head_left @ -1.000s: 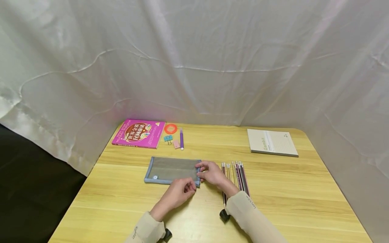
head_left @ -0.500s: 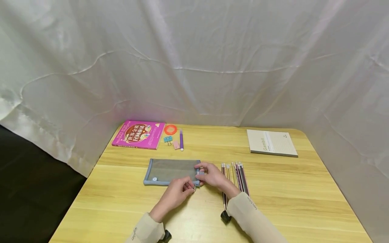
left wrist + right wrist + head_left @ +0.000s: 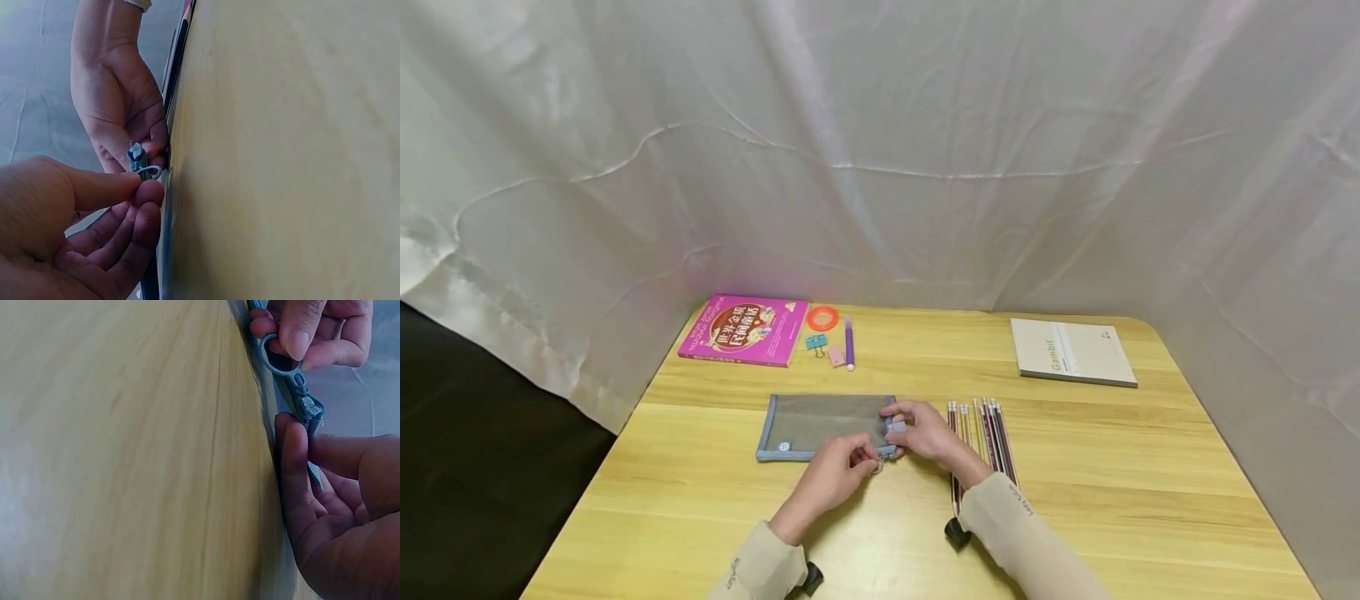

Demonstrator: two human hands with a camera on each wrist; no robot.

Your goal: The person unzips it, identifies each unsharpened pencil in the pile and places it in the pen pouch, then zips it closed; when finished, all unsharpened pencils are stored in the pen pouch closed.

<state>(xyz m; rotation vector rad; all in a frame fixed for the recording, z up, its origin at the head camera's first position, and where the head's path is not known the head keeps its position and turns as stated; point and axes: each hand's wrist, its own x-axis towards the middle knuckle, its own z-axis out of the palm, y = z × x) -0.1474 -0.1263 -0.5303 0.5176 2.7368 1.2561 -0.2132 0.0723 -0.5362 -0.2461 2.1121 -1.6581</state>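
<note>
While the left hand (image 3: 831, 472) pinches the ring (image 3: 275, 369), the right hand (image 3: 925, 430) grips the pouch edge (image 3: 887, 451) near pencils (image 3: 991, 437).

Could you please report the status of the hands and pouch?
Left hand pinching the ring pull; right hand gripping the pouch by its right end. Pouch lying on the table. Pencils near the right hand, not blocking the ring pull.

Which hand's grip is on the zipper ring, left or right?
The left grip: it pinches the zipper ring. The right grip is off the ring, holding the right end of the mesh pouch.
</note>
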